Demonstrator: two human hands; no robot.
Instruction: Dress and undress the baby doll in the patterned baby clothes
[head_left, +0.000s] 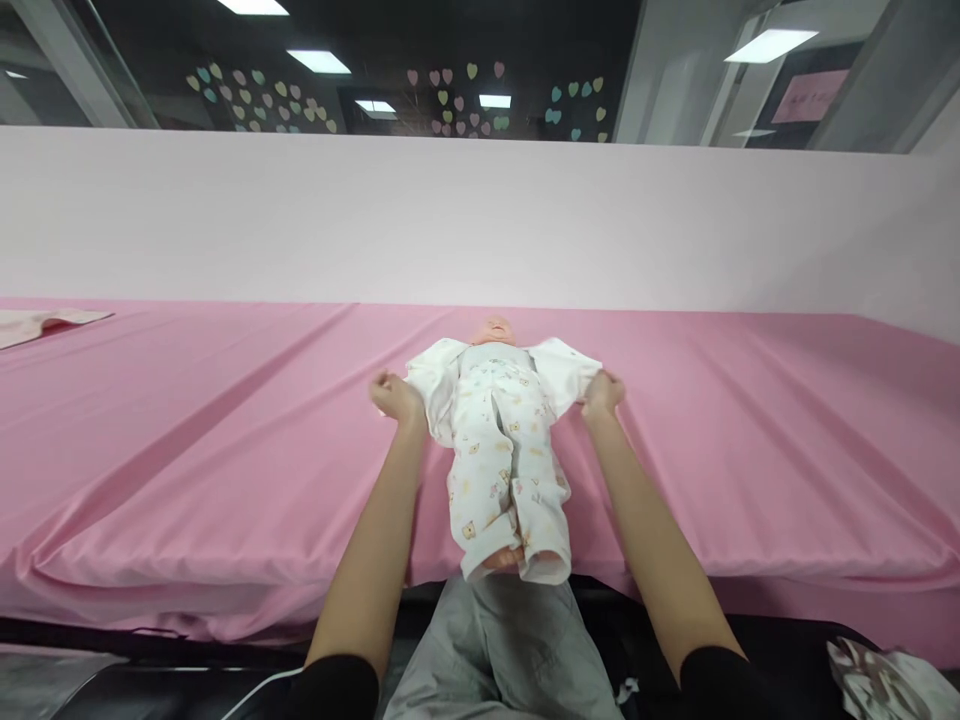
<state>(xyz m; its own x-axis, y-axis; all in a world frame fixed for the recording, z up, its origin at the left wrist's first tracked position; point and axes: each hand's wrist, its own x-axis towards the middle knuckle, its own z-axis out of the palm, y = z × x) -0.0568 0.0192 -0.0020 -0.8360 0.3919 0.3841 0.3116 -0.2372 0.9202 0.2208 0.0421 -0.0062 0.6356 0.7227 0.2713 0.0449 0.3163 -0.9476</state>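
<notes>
A baby doll [496, 331] lies on its back in front of me, head away from me and feet at the near edge. It wears a white top and pale trousers [480, 470] with a small bear print. My left hand [397, 396] is closed at the end of the white left sleeve [435, 378], its fingers slightly blurred. On the other side, my right hand [602, 392] pinches the end of the right sleeve [562, 370]. Both sleeves are spread outward. The doll's hands are hidden, while part of a foot [504, 559] shows at a trouser cuff.
A pink sheet [225, 450] with creases covers the table. Folded light cloth [45, 325] lies at the far left. A white partition [480, 220] rises behind, under dark glass with heart stickers. Crumpled patterned fabric [892, 680] sits at the lower right.
</notes>
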